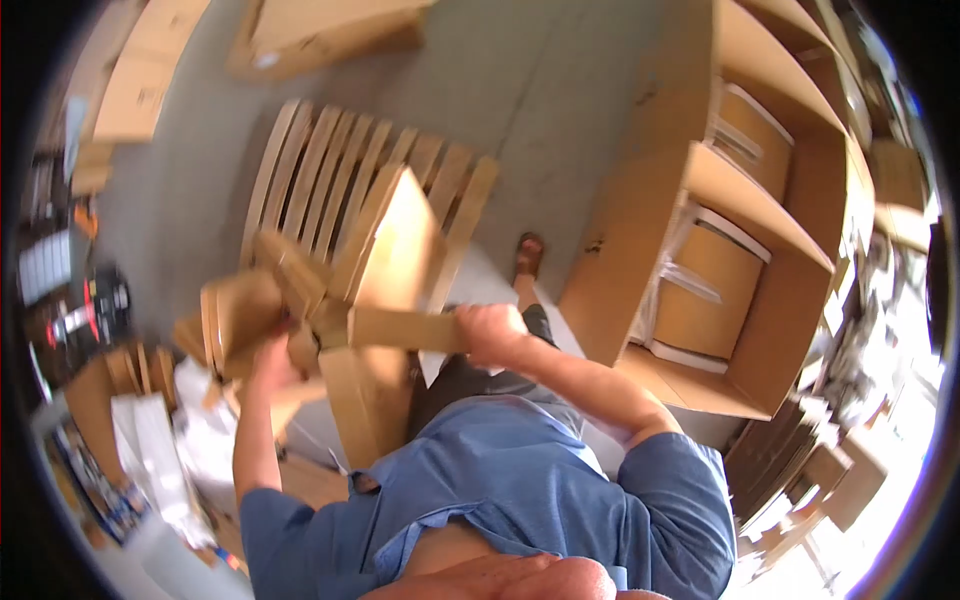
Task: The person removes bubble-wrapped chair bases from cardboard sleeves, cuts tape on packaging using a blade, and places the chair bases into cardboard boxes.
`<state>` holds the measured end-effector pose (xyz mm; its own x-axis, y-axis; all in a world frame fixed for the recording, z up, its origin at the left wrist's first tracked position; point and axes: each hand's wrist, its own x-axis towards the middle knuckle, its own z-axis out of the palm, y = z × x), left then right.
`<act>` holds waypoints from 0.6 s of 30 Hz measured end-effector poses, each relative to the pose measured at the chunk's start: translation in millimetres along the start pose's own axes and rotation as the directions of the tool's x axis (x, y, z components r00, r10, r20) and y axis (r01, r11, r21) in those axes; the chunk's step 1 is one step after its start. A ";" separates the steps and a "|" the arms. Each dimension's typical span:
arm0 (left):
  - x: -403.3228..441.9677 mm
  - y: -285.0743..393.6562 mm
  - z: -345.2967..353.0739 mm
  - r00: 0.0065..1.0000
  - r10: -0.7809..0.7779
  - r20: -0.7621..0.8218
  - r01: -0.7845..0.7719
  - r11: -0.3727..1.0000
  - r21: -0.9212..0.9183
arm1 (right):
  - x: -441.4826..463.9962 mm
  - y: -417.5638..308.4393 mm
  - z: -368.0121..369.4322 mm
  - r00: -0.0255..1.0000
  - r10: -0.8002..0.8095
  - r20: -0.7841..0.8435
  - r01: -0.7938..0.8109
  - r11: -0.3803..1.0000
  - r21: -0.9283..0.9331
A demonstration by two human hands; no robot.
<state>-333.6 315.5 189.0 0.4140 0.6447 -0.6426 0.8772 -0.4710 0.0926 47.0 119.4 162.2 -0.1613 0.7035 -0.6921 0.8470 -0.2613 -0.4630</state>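
Observation:
Folded brown cardboard (385, 240) is bunched in front of my body, its panels and flaps pointing several ways. My right hand (490, 332) is wrapped round the end of a narrow cardboard flap (405, 328). On the other side, my left hand (283, 357) is among the cardboard panels (240, 315), blurred, with its fingers mostly hidden. A longer cardboard strip (368, 400) hangs down between my arms, close to my blue shirt.
A slatted wooden pallet (340, 165) lies on the grey floor ahead. To the right stand large open cardboard boxes (650, 200) with packed cartons (705, 290) inside. White wrapping material (150, 450) and a box are at the lower left; another carton (330, 40) sits beyond the pallet.

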 end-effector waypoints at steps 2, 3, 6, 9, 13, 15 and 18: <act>-1.1 21.4 -13.7 0.990 -0.103 0.093 0.091 0.988 0.128 | -9.1 33.0 -4.3 0.987 -0.089 -0.131 0.097 0.993 0.060; -4.0 44.9 -26.3 0.988 -0.135 0.076 0.129 0.989 0.073 | -13.6 49.8 -15.8 0.981 -0.113 -0.160 0.126 0.989 0.074; -28.0 121.3 -58.7 0.974 -0.219 -0.059 0.221 0.974 0.038 | -46.8 85.8 -67.3 0.960 -0.186 -0.211 0.198 0.979 0.041; -16.7 175.9 -94.9 0.961 -0.232 -0.150 0.217 0.970 -0.109 | -72.2 104.6 -118.3 0.916 -0.253 -0.312 0.239 0.967 -0.084; 28.4 223.1 -145.4 0.946 -0.163 -0.281 0.162 0.986 -0.030 | -76.4 151.0 -156.0 0.869 -0.253 -0.425 0.252 0.966 -0.061; 59.1 257.8 -170.9 0.930 -0.136 -0.341 0.171 0.982 0.076 | -73.9 172.1 -173.7 0.852 -0.174 -0.494 0.185 0.982 -0.027; 135.3 277.2 -202.7 0.967 -0.116 -0.226 0.154 0.976 0.157 | -63.3 211.7 -217.8 0.881 -0.043 -0.471 0.070 0.997 0.039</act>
<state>14.9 394.2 282.0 0.3536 0.8141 -0.4607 0.8812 -0.4551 -0.1279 346.9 163.5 228.6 0.0595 0.9424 -0.3291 0.8134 -0.2369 -0.5313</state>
